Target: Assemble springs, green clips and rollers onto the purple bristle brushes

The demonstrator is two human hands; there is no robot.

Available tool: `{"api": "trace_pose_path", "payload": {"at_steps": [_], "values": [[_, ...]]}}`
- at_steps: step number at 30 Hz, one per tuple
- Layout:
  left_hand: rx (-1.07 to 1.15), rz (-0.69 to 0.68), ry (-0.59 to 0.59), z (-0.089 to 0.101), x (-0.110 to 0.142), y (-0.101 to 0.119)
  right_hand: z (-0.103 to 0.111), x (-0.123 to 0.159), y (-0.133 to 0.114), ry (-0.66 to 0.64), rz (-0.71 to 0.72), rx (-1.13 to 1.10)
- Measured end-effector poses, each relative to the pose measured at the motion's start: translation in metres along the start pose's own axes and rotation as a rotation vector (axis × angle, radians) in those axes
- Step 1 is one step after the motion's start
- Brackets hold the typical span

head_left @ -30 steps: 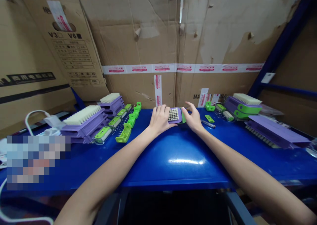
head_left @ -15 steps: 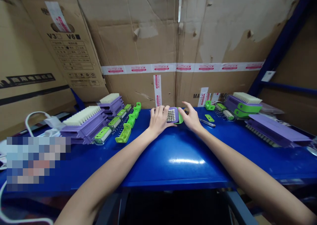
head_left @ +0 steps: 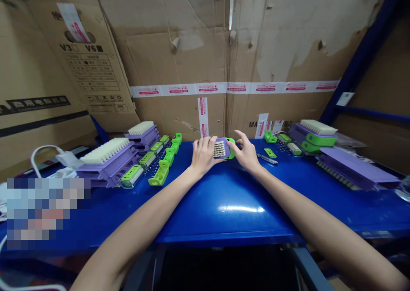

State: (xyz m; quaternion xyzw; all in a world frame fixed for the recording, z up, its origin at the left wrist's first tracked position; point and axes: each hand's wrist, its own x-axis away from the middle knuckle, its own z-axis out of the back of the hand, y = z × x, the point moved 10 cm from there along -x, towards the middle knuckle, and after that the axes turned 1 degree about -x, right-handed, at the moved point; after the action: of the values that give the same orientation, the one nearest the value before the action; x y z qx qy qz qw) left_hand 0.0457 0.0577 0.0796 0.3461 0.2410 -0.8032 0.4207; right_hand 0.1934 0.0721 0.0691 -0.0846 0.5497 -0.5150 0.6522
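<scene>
the left hand [head_left: 203, 155] grips the purple brush [head_left: 221, 149], which shows just right of it above the far middle of the bench [head_left: 198, 214]; its fingers hide the brush's left part; rightward, a green end piece [head_left: 232, 155] is partly covered by the right hand [head_left: 246, 155], open, fingers spread

A glossy blue table [head_left: 230, 222] stretches out beneath the left hand [head_left: 202, 156] and the right hand [head_left: 246, 154]. To the left hand's left lie a row of green caps [head_left: 160, 174], clear-cased green-topped parts [head_left: 132, 174] and purple bristled stacks [head_left: 107, 169]. Just right of the right hand lie a slim tool [head_left: 268, 159] and a flat green plate [head_left: 270, 153], with a long purple piece [head_left: 355, 167] farther out.
</scene>
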Motion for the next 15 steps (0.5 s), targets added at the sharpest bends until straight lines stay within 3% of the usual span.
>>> {"api": "trace_pose_path", "payload": {"at_steps": [5, 15], "values": [[-0.008, -0.018, 0.001, 0.0, 0.001, 0.002, 0.002, 0.0, -0.004, 0.036, 0.09, -0.017], [0.041, -0.065, 0.031, -0.003, 0.002, 0.001, -0.002, 0.004, -0.011, -0.02, 0.19, 0.037]]}}
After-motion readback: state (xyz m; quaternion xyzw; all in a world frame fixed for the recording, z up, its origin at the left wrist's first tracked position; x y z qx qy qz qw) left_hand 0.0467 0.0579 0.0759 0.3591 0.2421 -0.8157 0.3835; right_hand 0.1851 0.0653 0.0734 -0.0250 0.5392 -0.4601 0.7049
